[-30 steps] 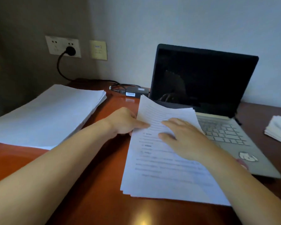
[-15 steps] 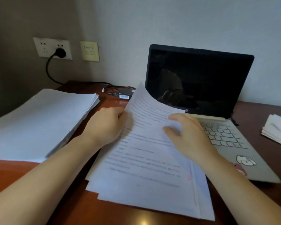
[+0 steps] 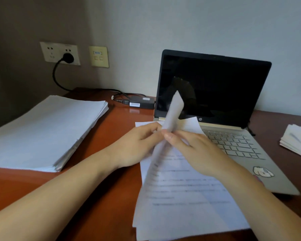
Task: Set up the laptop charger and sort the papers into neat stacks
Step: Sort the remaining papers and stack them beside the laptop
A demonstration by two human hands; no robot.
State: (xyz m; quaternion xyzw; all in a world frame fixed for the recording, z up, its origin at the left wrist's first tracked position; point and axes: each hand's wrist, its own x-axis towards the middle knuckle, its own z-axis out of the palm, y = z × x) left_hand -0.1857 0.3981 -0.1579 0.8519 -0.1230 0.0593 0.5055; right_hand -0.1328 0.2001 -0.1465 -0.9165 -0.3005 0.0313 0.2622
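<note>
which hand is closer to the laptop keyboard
Right. The right hand is just beside the laptop keyboard; the left hand is farther off, on the other side of the lifted sheet.

Paper stack [image 3: 42, 133] left on desk [image 3: 111, 197], laptop [image 3: 233, 133] right, charger brick [image 3: 141, 102] behind between them.

Rear wall [image 3: 181, 23]: plain, pale grey-white at right, shading to dull brown-grey at left. 2 plates mounted low on it, side by side, slightly apart: wide white socket plate [image 3: 57, 51] at left, smaller yellowish plate [image 3: 98, 56] at right. Surface [image 3: 122, 119]: glossy reddish-brown wood, back edge meeting wall; orange-red at left and centre, darker brown at far right; faint reflections in polish near back edge. Light: dim, soft, cool-toned on wall.
</note>
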